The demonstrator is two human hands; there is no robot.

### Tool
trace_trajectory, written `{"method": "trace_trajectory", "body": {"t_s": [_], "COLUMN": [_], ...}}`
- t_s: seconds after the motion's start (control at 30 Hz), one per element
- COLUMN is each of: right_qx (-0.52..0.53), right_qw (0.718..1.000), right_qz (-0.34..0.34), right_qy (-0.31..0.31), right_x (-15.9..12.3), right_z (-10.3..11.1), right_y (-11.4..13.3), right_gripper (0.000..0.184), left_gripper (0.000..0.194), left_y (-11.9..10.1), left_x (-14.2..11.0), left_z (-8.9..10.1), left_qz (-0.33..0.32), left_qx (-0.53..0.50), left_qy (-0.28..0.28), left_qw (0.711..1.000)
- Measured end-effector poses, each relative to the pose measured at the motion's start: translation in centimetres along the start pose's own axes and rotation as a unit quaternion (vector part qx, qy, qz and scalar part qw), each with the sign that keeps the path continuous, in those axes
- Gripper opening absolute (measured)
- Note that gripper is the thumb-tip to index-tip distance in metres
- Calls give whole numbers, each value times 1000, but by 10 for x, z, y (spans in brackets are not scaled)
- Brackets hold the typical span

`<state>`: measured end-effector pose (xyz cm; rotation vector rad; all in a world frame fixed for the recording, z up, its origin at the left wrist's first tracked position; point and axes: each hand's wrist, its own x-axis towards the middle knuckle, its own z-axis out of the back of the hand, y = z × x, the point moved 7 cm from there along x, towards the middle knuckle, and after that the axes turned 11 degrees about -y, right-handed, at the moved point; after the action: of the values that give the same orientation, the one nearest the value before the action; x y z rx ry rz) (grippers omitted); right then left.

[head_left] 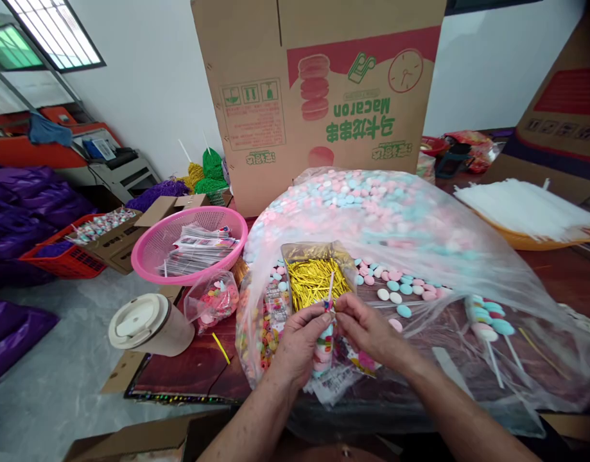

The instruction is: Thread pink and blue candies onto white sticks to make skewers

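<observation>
Head view — left hand [299, 339] and right hand [364, 324] close together, fingers curled — pinching the wrapped candy [323, 351] near its top.

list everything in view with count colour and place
Wrapped candy stick: one, multicoloured, front centre
Tray: one, colour unclear, beyond it
Gold strips: many, gold, in tray
Candy discs: many, pink, blue, white, mostly beyond tray
Plastic bag: one, clear, around discs
Unheld candy sticks: two, multicoloured, right
Bowl: one, orange, right
White sticks: many, white, in bowl
Basket: one, pink, left
Wrappers: many, mostly white, in basket
Cup: one, cream, front left
Small bag: one, clear, beside cup
Macaron carton: one, brown, back
Crate: one, red, far left
Sacks: several, purple, far left
Table: one, dark red, beneath
Left hand: one, bare, front centre
Right hand: one, bare, front centre
</observation>
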<state>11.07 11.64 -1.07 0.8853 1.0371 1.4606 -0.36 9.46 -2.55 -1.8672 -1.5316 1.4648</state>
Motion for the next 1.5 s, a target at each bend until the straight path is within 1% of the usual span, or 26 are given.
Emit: {"method": "trace_trajectory", "body": {"t_s": [0.07, 0.1, 0.17, 0.23, 0.33, 0.37, 0.4, 0.47, 0.53, 0.57, 0.6, 0.67, 0.73, 0.77, 0.83, 0.87, 0.93, 1.0, 1.03, 1.07, 1.1, 1.17, 1.23, 1.37, 1.43, 1.5], "right_qx": [-1, 5, 33, 66, 94, 89, 72, 3, -68, -85, -88, -61, -12, 9, 23, 16, -3, 6, 18, 26, 28, 10, -10, 3, -6, -32], "right_qw": [998, 997, 999, 997, 992, 992, 993, 998, 996, 994, 994, 997, 1000, 1000, 1000, 999, 997, 992, 990, 989, 989, 991, 991, 995, 995, 993], "right_qz": [45, 47, 10, -34, -69, -76, -74, -35, 19, 37, 43, 29, 2, -7, 8, 30, 67, 67, 62, 63, 75, 111, 123, 84, 75, 77], "right_qy": [-44, -56, -41, -22, -45, -51, -50, -45, -48, -52, -54, -44, -15, 2, 20, 14, -38, -108, -129, -134, -123, -79, -57, -55, -62, -86], "right_x": [-6, -8, -13, -16, -20, -21, -22, -23, -24, -25, -26, -27, -29, -30, -32, -33, -34, -37, -39, -41, -43, -47, -48, -42, -40, -39], "right_z": [-1, -1, -3, -2, 7, 9, 10, 9, 8, 7, 7, 6, 5, 5, 8, 12, 26, 41, 46, 48, 45, 33, 20, 6, 6, 8], "right_y": [9, 10, 2, -9, -24, -27, -28, -24, -16, -12, -10, -9, -10, -10, -9, -8, -7, -9, -9, -7, -2, 10, 19, 16, 12, 10], "right_gripper": [9, 10, 13, 17, 22, 29, 39, 53, 57, 58, 60, 63, 56, 46, 21, 18, 23, 24, 26, 29, 31, 34, 39, 52, 56, 58], "left_gripper": [24, 24, 25, 25, 24, 23, 23, 24, 24, 24, 25, 26, 27, 28, 30, 31, 33, 32, 32, 32, 31, 31, 31, 27, 28, 30], "left_y": [0, 2, 6, 9, 10, 11, 13, 18, 23, 24, 25, 26, 26, 25, 22, 21, 18, 17, 18, 19, 21, 25, 27, 29, 30, 31], "left_x": [0, 0, 0, 0, -3, -4, -5, -8, -10, -10, -10, -9, -9, -9, -8, -8, -9, -10, -11, -12, -13, -13, -14, -15, -16, -18], "left_z": [-7, -8, -7, -7, -8, -9, -11, -14, -14, -13, -12, -9, -7, -6, -5, -5, -7, -10, -11, -12, -13, -13, -13, -8, -6, -5], "left_qz": [-3, 1, 13, 23, 33, 39, 48, 65, 72, 69, 65, 59, 57, 56, 55, 53, 50, 47, 48, 46, 41, 27, 10, -8, -6, -6], "left_qx": [-17, -24, -35, -40, -41, -33, -21, 7, 23, 23, 22, 19, 12, 4, -15, -22, -25, -9, 8, 29, 53, 98, 129, 143, 140, 144], "left_qy": [-13, -24, -40, -38, -20, -12, -3, 15, 16, 8, -2, -19, -29, -35, -43, -45, -31, -6, 6, 15, 21, 26, 29, 27, 38, 48], "left_qw": [1000, 999, 999, 998, 998, 999, 999, 998, 997, 997, 998, 998, 998, 998, 997, 997, 998, 999, 999, 998, 998, 994, 991, 989, 989, 988]}}
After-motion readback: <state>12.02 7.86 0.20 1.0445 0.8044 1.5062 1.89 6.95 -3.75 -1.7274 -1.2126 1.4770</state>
